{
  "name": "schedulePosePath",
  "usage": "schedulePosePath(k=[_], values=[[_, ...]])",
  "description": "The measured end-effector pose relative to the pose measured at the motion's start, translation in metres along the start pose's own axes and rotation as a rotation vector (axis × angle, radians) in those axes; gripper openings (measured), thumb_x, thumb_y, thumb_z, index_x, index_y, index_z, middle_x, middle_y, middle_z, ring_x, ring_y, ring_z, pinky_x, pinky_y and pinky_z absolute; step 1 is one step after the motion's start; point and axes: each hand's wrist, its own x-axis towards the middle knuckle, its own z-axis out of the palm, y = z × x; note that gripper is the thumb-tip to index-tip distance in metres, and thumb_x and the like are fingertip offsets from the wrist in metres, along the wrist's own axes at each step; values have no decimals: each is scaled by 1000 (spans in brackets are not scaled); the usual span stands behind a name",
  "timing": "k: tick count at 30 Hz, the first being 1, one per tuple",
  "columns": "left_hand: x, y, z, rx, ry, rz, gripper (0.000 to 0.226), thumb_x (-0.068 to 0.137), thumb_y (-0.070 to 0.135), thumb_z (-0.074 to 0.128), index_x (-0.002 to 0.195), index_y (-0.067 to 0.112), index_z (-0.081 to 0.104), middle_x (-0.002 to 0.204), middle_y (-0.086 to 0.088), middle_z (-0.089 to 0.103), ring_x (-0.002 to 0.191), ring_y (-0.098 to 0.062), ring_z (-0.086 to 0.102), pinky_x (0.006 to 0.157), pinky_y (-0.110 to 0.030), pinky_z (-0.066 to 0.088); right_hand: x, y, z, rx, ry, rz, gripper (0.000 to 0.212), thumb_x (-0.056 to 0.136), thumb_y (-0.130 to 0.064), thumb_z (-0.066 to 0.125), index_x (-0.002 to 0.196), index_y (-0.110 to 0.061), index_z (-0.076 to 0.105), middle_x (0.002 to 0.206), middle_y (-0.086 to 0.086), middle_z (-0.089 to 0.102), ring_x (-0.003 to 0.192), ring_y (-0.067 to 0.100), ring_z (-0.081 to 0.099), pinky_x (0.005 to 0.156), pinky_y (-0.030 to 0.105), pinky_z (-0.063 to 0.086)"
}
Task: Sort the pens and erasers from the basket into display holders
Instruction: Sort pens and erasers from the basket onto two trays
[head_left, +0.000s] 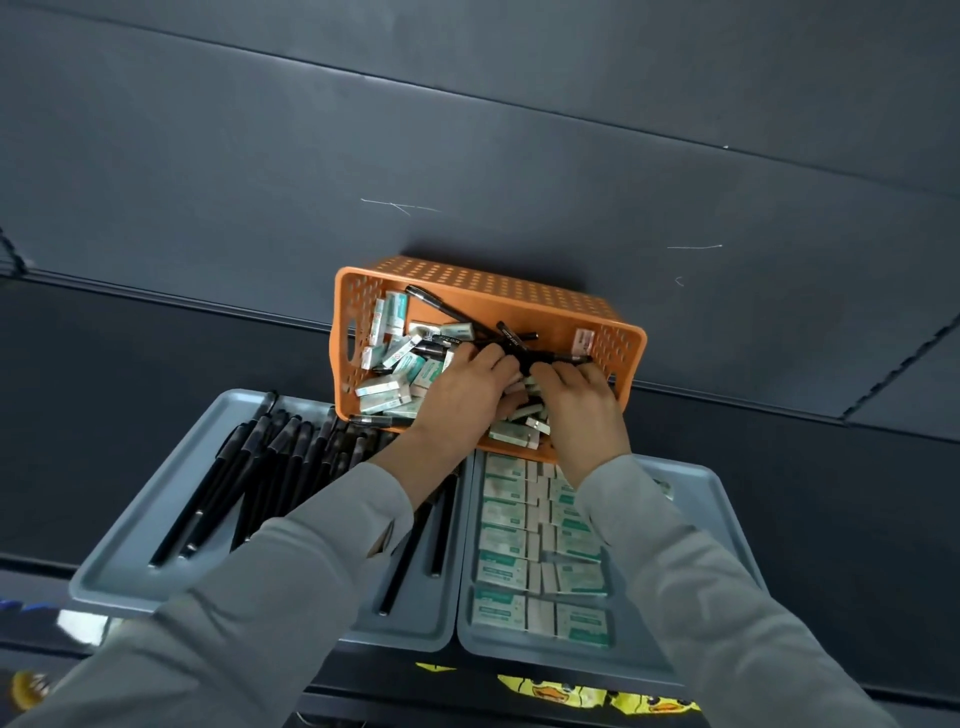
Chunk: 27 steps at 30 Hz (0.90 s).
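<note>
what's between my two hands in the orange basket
In the head view, a few black pens span the gap between the left hand and right hand, both gripping them, with erasers underneath.

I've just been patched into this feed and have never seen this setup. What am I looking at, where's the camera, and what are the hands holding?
There is no machine here: a person works bare-handed, and the single picture comes from a camera on their head, looking forward and down. The grey-sleeved left hand and right hand reach into an orange basket of loose pens and boxed erasers. Nearer the person sit two grey trays: the left tray holds sorted pens, the right tray holds rows of sorted erasers. The left hand's fingers curl round a few loose pens. The right hand touches the same bundle, but whether it grips is unclear.
</note>
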Motion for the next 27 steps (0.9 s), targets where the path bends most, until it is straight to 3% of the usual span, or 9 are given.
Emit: schedulePosePath(k=[2, 4, 6, 8, 10, 13, 18, 23, 27], values=[[3, 1, -7, -71, 49, -26, 20, 75, 23, 76, 83, 11, 62, 79, -5, 63, 74, -25, 58, 66, -35, 53, -1, 2, 0, 53, 87, 9, 49, 63, 10, 75, 107, -10, 65, 93, 8, 70, 84, 34, 62, 73, 38, 53], [6, 1, -15, -170, 93, -90, 18, 76, 18, 77, 84, 11, 63, 78, -3, 64, 73, -20, 59, 64, -32, 53, 2, 0, -7, 210, 157, 76, 35, 76, 3, 73, 108, -9, 65, 92, 8, 71, 82, 31, 64, 75, 34, 51], [9, -1, -25, -304, 159, -209, 14, 81, 17, 74, 84, 11, 62, 75, 2, 62, 65, -12, 55, 57, -22, 47, 5, -3, -15, 488, 172, 221, 24, 89, -8, 65, 112, -13, 62, 95, 4, 70, 79, 21, 65, 74, 28, 48], [13, -1, -32, -451, 188, -417, 15, 87, 25, 69, 83, 13, 61, 70, 6, 59, 58, -8, 51, 52, -17, 40, 9, -7, -18, 838, 126, 391, 22, 93, -15, 62, 115, -19, 59, 101, -2, 68, 76, 13, 68, 76, 30, 55], [14, 2, -37, -607, 173, -622, 18, 92, 32, 62, 84, 16, 59, 68, 8, 59, 60, -8, 54, 54, -24, 43, 15, -11, -19, 1148, 74, 539, 24, 93, -14, 63, 116, -15, 59, 108, 2, 69, 76, 12, 72, 79, 37, 59], [14, 6, -38, -827, 144, -890, 23, 95, 38, 56, 93, 15, 63, 78, 5, 65, 75, -15, 63, 67, -34, 53, 23, -22, -25, 1481, 4, 661, 27, 91, -4, 62, 118, -6, 58, 111, 11, 69, 90, 16, 72, 76, 29, 59], [11, 3, -39, -1161, 201, -1186, 29, 93, 45, 56, 100, 18, 63, 92, -2, 72, 84, -22, 70, 78, -40, 58, 26, -30, -25, 1587, -50, 676, 22, 90, -1, 63, 109, -12, 60, 109, 7, 69, 95, 14, 70, 72, 23, 57], [9, 0, -50, -1262, 206, -1180, 17, 98, 25, 55, 106, 11, 60, 97, -3, 67, 83, -13, 66, 63, -24, 57, 28, -30, -20, 1534, -99, 655, 24, 91, -1, 62, 113, -10, 59, 108, 7, 70, 90, 13, 72, 77, 25, 58], [7, -9, -54, -1166, 121, -1123, 15, 97, 18, 55, 107, 7, 59, 102, -8, 67, 91, -20, 68, 67, -34, 61, 31, -33, -17, 1508, -135, 619, 21, 92, -1, 60, 110, -12, 58, 102, 4, 70, 86, 9, 71, 75, 21, 57]])
